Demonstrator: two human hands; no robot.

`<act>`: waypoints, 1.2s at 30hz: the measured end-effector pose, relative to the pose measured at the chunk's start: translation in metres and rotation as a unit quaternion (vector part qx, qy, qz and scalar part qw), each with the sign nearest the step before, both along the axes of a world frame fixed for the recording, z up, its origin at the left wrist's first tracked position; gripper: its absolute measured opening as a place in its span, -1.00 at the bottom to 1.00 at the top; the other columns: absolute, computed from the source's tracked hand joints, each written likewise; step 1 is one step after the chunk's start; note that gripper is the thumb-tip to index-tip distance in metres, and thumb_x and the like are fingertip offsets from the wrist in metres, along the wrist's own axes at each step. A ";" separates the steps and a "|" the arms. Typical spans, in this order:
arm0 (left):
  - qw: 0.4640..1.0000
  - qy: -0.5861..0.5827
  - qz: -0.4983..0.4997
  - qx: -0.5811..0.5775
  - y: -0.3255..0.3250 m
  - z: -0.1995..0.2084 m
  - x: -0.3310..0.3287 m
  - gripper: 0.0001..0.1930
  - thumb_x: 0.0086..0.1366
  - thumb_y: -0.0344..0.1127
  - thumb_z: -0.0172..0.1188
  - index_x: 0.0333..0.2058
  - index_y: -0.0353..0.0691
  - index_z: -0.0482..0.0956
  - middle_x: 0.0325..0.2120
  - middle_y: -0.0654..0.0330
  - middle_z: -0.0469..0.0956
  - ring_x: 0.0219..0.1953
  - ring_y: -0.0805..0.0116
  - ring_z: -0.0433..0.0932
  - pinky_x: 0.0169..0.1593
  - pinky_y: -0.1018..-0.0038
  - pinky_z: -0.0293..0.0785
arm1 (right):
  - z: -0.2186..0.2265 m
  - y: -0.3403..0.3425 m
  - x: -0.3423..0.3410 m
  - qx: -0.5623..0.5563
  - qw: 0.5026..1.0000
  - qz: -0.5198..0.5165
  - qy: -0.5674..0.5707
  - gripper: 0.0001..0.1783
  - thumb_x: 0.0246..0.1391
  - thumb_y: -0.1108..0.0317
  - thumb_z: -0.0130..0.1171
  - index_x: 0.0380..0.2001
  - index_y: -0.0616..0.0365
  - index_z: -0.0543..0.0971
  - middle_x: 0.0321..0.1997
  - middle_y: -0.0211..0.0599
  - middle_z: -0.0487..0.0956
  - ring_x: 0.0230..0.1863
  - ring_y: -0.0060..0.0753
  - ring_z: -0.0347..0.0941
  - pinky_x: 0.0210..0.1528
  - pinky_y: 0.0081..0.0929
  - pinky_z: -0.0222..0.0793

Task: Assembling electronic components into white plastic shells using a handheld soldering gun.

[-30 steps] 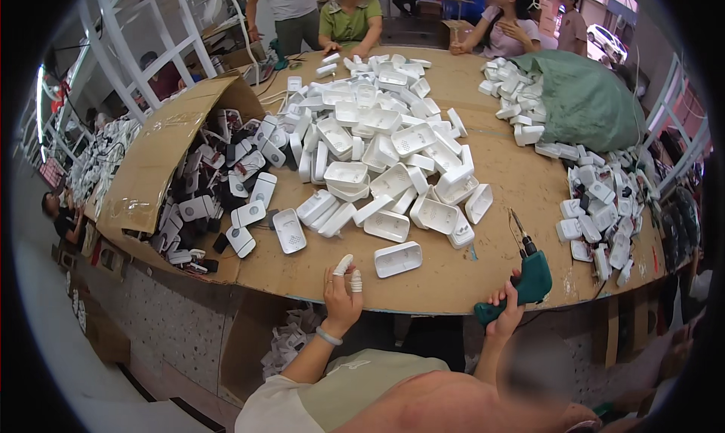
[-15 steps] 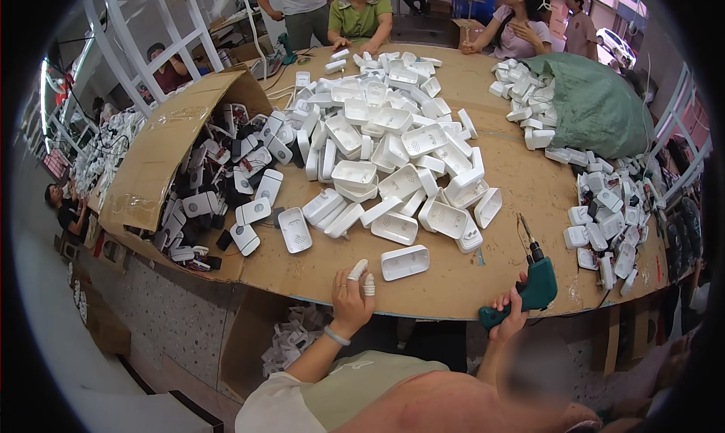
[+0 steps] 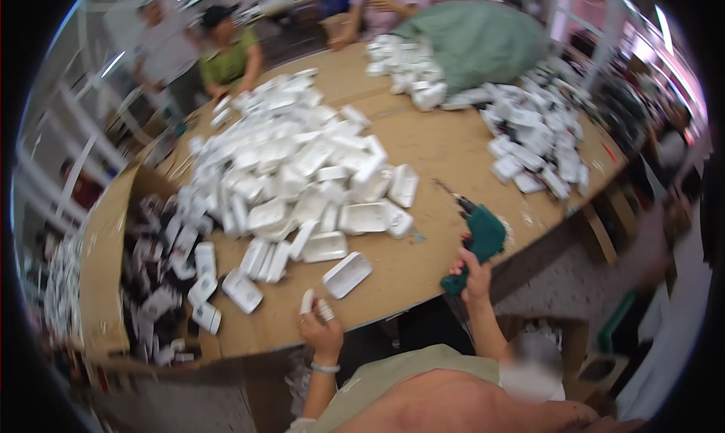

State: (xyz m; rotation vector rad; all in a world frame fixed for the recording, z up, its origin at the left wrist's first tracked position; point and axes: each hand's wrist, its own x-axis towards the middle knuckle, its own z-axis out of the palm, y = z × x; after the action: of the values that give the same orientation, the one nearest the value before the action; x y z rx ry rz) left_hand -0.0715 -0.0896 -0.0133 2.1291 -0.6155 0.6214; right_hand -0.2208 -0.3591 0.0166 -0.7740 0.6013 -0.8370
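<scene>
My right hand (image 3: 474, 280) is wrapped round the handle of a dark green power screwdriver (image 3: 485, 233). Its bit points to the far left, over the cardboard-covered table. At the table's near edge is my left hand (image 3: 321, 333), fingers apart and nothing in them; two fingers wear white coverings. Just beyond those fingertips lies a single white plastic housing (image 3: 347, 274), shaped like a shallow tray. Behind it rises a large heap of similar white housings (image 3: 302, 161). Motion blur softens the details.
On the left, a tipped cardboard box (image 3: 106, 259) spills white-and-black assembled units (image 3: 204, 271). A green sack (image 3: 476, 44) with white parts lies far right, beside a pile of wired units (image 3: 532, 127). A person in green (image 3: 230, 59) and others are across the table.
The view has swung to the right and tilted, so the heap and box sit farther left in the picture. Both hands keep nearly the same pose, the right still holding the power screwdriver.
</scene>
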 end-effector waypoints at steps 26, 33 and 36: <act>0.999 -0.025 -0.036 0.000 -0.008 -0.005 -0.003 -0.63 0.38 -0.34 0.05 0.09 -0.43 0.39 -0.15 -0.15 0.49 -0.13 -0.07 0.54 -0.06 0.18 0.50 | -0.006 -0.001 -0.013 -0.035 0.998 -0.008 -0.049 -0.67 0.13 0.47 0.16 -0.01 0.19 0.47 -0.56 -0.44 0.40 -0.62 -0.58 0.34 -0.47 -0.53 0.36; 0.998 -0.052 -0.034 0.015 -0.011 0.008 -0.002 -0.64 0.29 -0.41 0.12 0.04 -0.42 0.43 -0.30 -0.06 0.52 -0.24 -0.06 0.49 -0.13 0.13 0.43 | -0.001 0.000 -0.012 -0.027 0.998 -0.008 -0.054 -0.62 0.16 0.43 0.14 0.06 0.17 0.43 -0.55 -0.44 0.36 -0.61 -0.59 0.27 -0.48 -0.55 0.31; 0.998 -0.051 -0.042 0.003 -0.011 0.006 -0.002 -0.64 0.27 -0.41 0.14 0.01 -0.43 0.44 -0.30 -0.03 0.52 -0.25 -0.03 0.49 -0.15 0.13 0.42 | -0.002 -0.001 -0.013 -0.026 0.998 -0.004 -0.063 -0.65 0.16 0.47 0.12 0.03 0.15 0.44 -0.55 -0.44 0.33 -0.59 -0.57 0.27 -0.47 -0.55 0.30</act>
State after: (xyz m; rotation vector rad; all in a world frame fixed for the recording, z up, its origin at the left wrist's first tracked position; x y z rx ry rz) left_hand -0.0737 -0.1003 -0.0076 2.0758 -0.7585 0.6851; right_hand -0.2342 -0.3602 0.0147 -0.7609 0.4722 -0.9056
